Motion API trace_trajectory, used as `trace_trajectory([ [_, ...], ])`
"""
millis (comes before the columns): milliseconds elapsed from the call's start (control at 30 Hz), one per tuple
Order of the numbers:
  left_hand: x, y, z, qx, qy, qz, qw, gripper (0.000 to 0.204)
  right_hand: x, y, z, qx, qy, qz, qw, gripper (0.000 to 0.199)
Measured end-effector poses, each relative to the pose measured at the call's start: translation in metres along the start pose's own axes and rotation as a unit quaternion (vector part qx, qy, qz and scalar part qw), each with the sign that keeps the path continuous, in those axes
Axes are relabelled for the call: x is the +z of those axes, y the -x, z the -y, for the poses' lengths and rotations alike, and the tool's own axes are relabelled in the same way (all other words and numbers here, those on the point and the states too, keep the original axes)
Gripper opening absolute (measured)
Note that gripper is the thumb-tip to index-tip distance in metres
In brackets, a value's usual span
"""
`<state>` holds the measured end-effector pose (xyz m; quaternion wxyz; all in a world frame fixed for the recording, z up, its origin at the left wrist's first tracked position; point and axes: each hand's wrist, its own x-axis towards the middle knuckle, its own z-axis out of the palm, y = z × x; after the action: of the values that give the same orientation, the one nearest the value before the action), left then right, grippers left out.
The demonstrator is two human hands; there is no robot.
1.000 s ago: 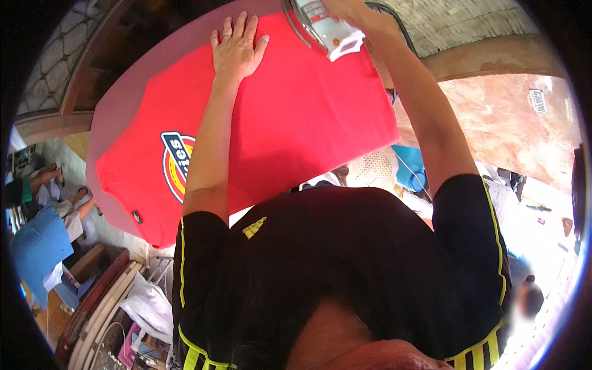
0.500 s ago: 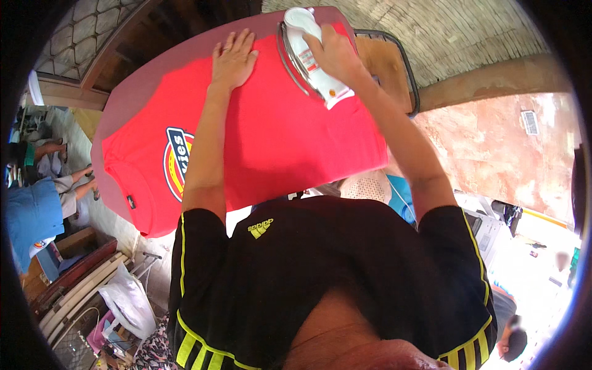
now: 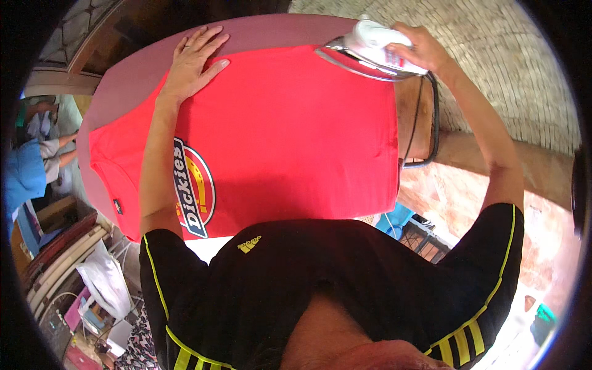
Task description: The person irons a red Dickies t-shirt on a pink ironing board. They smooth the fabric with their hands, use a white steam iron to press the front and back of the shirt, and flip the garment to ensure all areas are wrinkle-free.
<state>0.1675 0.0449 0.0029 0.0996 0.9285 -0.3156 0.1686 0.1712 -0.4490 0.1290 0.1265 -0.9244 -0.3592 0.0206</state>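
A red T-shirt (image 3: 296, 142) with a printed logo lies spread over an ironing board (image 3: 259, 36) with a dull maroon cover. My right hand (image 3: 422, 48) grips the handle of a white clothes iron (image 3: 374, 52) at the shirt's far right corner. Its shiny soleplate edge is tilted into sight, and I cannot tell whether it touches the cloth. Near the far left edge of the shirt, my left hand (image 3: 196, 65) lies with fingers spread, partly on red cloth and partly on the bare cover. The shirt's collar is toward the left end.
A dark cord (image 3: 415, 117) hangs below the iron, by the board's black metal frame (image 3: 435, 117). At the lower left are a white plastic bag (image 3: 105, 280) and stacked boards and poles. Another person in blue (image 3: 28, 169) is at the far left. A woven wall (image 3: 493, 55) stands behind.
The iron in my right hand has moved right and is now turned and tilted. My left hand has slid left, onto the shirt's far left edge. My view has shifted somewhat.
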Motion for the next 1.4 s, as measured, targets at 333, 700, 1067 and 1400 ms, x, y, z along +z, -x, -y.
trace_trajectory([
  [333,-0.036,0.057,0.041,-0.097,0.089,-0.047,0.99,0.019,0.014,-0.054,0.037,-0.093,-0.072,0.029,0.993,0.026],
  [700,-0.052,0.059,0.03,-0.208,0.231,-0.05,0.949,0.014,0.045,-0.166,0.197,-0.015,-0.003,0.015,1.0,0.044],
  [1067,-0.096,0.24,0.142,-0.395,-0.442,-0.137,0.794,0.05,0.077,-0.19,0.197,-0.031,-0.013,-0.036,0.999,0.049],
  [1400,-0.126,0.254,0.181,-0.453,0.095,-0.061,0.884,0.02,0.084,-0.209,0.224,-0.025,-0.012,-0.046,0.999,0.045],
])
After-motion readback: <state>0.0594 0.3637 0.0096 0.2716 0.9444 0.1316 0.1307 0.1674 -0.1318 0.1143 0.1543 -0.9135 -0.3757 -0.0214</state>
